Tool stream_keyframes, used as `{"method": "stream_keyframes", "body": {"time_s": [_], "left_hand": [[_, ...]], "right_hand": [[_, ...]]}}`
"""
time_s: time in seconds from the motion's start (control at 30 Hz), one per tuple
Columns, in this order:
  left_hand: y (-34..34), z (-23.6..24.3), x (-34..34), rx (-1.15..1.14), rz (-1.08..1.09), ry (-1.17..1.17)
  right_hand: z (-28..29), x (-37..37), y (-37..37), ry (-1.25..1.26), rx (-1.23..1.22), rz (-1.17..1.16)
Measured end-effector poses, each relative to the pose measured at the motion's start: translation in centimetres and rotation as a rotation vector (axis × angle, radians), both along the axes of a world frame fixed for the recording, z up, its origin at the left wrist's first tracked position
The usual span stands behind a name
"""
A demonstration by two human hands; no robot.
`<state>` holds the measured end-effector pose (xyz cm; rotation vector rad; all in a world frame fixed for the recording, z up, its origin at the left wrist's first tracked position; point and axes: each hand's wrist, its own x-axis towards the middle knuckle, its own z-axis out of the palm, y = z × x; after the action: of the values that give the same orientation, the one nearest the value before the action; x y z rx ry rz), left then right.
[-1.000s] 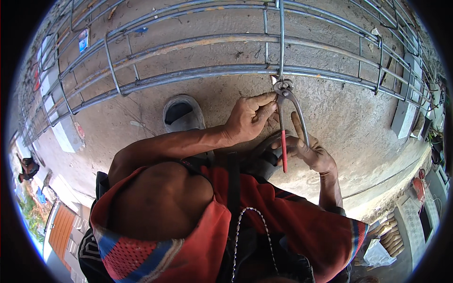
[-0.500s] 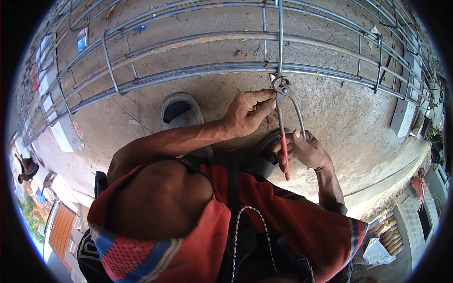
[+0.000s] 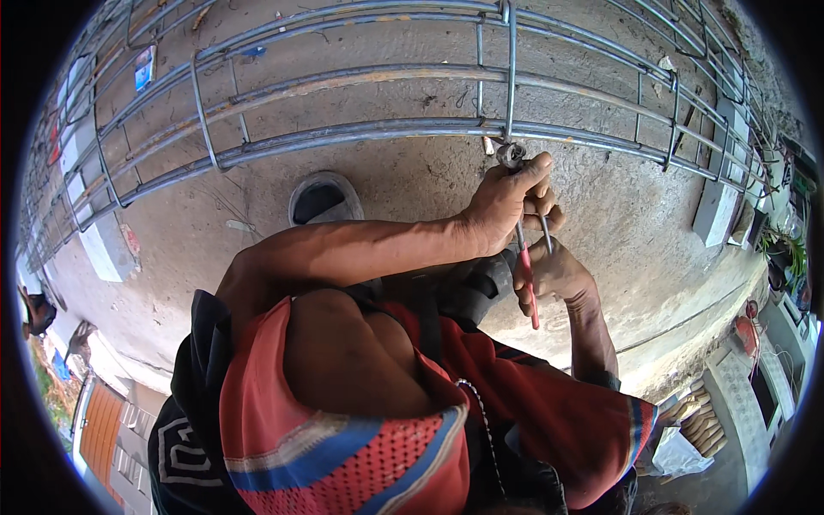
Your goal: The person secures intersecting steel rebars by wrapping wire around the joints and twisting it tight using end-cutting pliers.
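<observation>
A pair of end-cutting pincers (image 3: 527, 279) with one red handle stands with its jaws (image 3: 511, 154) against the near long bars of a steel rebar cage (image 3: 343, 133). The jaws sit just below where a cross tie (image 3: 511, 81) meets those bars. My right hand (image 3: 560, 273) is closed round the lower handles. Higher up, my left hand (image 3: 505, 210) reaches across and is closed over the pincers just below the jaws, its fingers hiding the pivot. Any wire inside the jaws is too small to make out.
Grey blocks (image 3: 110, 249) hold up the cage at left, and another block (image 3: 719, 210) at right. My sandalled foot (image 3: 322, 202) is on the concrete floor (image 3: 412, 193). A white sheet (image 3: 680, 455) lies by stacked items at lower right.
My left hand has moved right, from beside the jaws onto the pincers. The handles have come closer together. My upper body has shifted to the right.
</observation>
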<state>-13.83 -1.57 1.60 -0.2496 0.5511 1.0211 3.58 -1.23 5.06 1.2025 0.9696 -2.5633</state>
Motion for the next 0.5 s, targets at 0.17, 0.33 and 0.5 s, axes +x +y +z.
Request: {"method": "stream_keyframes", "body": {"time_s": [0.17, 0.33, 0.5], "left_hand": [[-0.1, 0.3, 0.2, -0.015, 0.039, 0.095], [0.3, 0.4, 1.1, -0.035, 0.089, 0.154], [0.5, 0.1, 1.1, -0.018, 0.039, 0.134]], "right_hand": [[4.7, -3.2, -3.0, -0.681, 0.969, 0.119], [4.5, -4.2, -5.8, -1.069, 1.429, 0.439], [4.5, -5.1, -4.5, -1.211, 1.274, 0.594]]}}
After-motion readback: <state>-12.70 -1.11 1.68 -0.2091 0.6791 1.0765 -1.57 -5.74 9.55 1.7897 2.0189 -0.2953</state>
